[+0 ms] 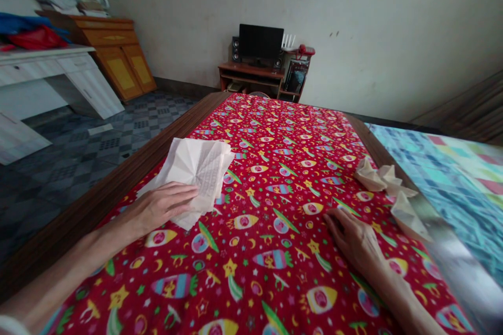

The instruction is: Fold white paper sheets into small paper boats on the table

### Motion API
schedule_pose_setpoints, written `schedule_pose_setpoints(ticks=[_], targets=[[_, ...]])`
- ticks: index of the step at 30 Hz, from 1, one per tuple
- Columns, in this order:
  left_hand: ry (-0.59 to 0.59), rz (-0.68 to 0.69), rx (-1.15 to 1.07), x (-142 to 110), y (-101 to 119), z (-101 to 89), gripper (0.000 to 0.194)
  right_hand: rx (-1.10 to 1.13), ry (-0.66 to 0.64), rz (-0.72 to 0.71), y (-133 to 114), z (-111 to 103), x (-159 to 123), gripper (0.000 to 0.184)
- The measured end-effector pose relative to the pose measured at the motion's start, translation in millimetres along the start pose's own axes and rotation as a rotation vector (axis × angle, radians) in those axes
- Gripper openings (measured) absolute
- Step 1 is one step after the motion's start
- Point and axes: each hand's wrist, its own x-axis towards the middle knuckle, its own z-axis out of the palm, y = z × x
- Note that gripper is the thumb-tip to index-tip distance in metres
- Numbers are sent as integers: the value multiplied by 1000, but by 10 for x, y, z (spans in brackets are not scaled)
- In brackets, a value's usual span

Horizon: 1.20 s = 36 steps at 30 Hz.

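My left hand (168, 199) lies flat, fingers stretched out, on a loose stack of creased paper sheets (183, 159). The top sheet has fold lines meeting near its middle and print on its right part. My right hand (349, 233) rests on the red patterned cloth (275, 209), its fingers loosely bent and a small gap beside the thumb. I see nothing in it. Beyond it, toward the right edge, stand several folded paper pieces (387, 180) with pointed corners.
The cloth covers a table with a dark wooden edge (157, 154). To the right is a blue, chequered bedcover (440, 193). A computer desk with a monitor (261, 42) stands against the far wall. At left are a white desk (82, 78) and an orange-brown cabinet (121, 63).
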Motion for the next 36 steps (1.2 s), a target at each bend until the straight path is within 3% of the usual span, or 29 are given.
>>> schedule_pose_setpoints(ticks=[10, 15, 20, 30, 36], targets=[[89, 29, -161, 14, -165, 57, 26, -5, -28, 19, 16, -3, -11, 29], [72, 13, -148, 14, -177, 41, 23, 2, -19, 14, 0, -7, -5, 28], [92, 96, -84, 24, -194, 20, 23, -4, -16, 8, 14, 1, -6, 28], [386, 167, 229, 25, -30, 97, 22, -18, -36, 13, 18, 2, -15, 29], [536, 173, 405, 12, 157, -114, 15, 1, -42, 21, 12, -4, -12, 29]])
